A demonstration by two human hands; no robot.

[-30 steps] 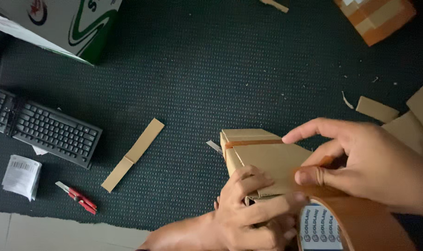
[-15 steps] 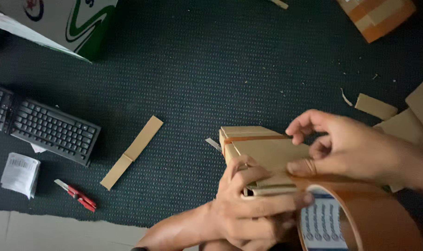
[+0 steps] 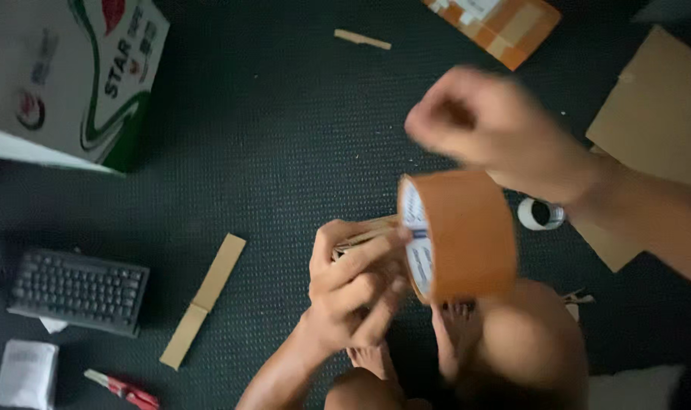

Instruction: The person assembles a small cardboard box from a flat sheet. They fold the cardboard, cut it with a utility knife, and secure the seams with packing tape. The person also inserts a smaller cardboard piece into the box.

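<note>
Head view: left hand [image 3: 357,292] grips cardboard box [image 3: 361,231].

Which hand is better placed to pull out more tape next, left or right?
Probably the right hand: it is raised, blurred, just above the brown tape roll. The left hand is wrapped around the small cardboard box beside the roll, so it seems tied up steadying that.

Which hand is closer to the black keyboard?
The left hand. It grips the small cardboard box to the right of the keyboard. The right hand is raised farther right, above the brown tape roll.
</note>
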